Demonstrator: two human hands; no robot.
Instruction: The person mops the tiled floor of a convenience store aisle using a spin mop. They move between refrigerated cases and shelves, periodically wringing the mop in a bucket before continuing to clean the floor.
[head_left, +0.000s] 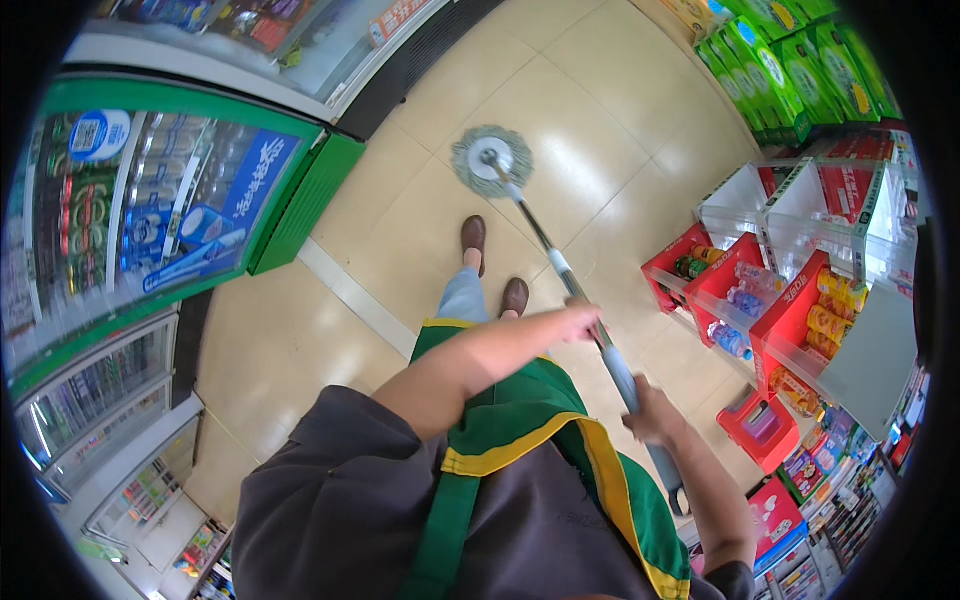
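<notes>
Both my hands are on the pole of a spin mop. My left hand grips the metal part of the mop handle, reaching across my body. Higher up the pole, my right hand is closed around the grey-blue grip sleeve. The round mop head, with grey-green strands around a white disc, lies spread on the tiled floor ahead of my feet. I wear a green apron with yellow trim, and brown shoes.
On the left stand a green-framed drinks fridge and a chest freezer. Red shelf bins with bottles and a red plastic basket are on the right. Stacked green boxes sit at the far right.
</notes>
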